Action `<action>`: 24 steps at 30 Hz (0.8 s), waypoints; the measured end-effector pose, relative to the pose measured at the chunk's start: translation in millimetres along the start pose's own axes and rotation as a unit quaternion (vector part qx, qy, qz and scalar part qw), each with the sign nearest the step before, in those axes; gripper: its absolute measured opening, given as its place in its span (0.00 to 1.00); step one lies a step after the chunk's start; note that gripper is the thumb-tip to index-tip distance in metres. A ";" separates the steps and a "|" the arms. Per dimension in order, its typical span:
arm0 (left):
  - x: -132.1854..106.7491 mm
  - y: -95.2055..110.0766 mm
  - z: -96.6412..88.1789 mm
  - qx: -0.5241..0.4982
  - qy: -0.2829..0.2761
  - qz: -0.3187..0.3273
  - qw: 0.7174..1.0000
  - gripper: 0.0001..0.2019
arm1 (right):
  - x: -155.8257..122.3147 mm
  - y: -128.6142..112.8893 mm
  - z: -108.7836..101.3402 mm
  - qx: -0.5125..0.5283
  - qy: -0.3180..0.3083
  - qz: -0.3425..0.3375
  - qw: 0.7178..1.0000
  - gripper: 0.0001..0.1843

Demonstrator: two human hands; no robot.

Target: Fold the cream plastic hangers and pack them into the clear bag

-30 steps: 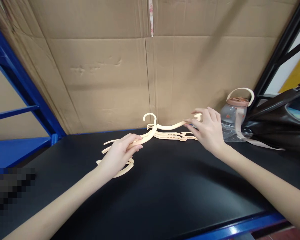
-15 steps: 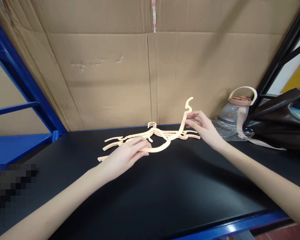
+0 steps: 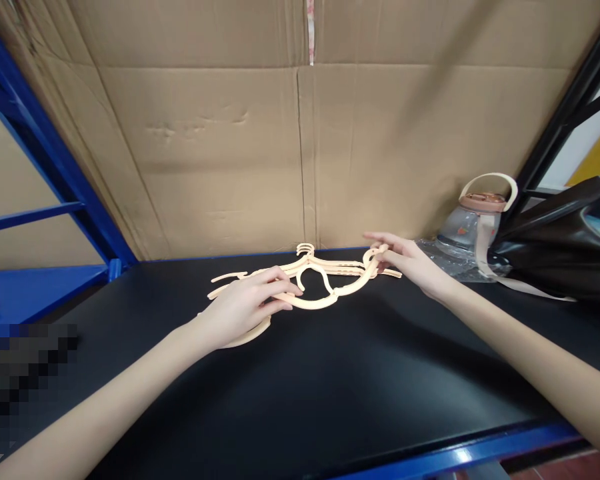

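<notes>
A cream plastic hanger [image 3: 330, 297] is held low over the black shelf top [image 3: 330, 393], flipped so its arch sags toward me. My left hand [image 3: 245, 307] pinches its left arm. My right hand [image 3: 405, 263] grips its right end with the fingers closed round it. Behind it lies a flat pile of the same cream hangers [image 3: 325, 265], their hooks stacked at the middle. One more hanger arm [image 3: 253, 337] shows under my left hand.
A cardboard sheet [image 3: 300, 147] forms the back wall. A clear water bottle with a pink lid and strap [image 3: 467, 227] lies at the right, next to a black bag [image 3: 565, 247]. Blue rack posts [image 3: 55, 167] stand at the left, a blue edge [image 3: 455, 457] fronts the shelf.
The held hanger was turned over: its right end swung up, then came down level. It now sits in front of the pile, with both hands still on it.
</notes>
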State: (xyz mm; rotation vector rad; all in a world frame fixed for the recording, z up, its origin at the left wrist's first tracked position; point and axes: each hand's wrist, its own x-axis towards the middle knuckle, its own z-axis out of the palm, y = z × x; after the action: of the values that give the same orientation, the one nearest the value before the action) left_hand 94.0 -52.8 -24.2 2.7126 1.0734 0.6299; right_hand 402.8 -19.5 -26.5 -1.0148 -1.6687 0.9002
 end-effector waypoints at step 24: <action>4.2 36.0 19.1 -0.520 0.050 -0.195 0.830 0.12 | -40.0 -14.2 50.3 0.057 -0.121 -0.028 0.991 0.30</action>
State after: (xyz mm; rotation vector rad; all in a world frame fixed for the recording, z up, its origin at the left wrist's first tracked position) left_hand 127.4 -76.0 -29.5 1.4876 0.8709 0.9220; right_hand 359.8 -67.0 -41.4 -0.8027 -1.8133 1.1019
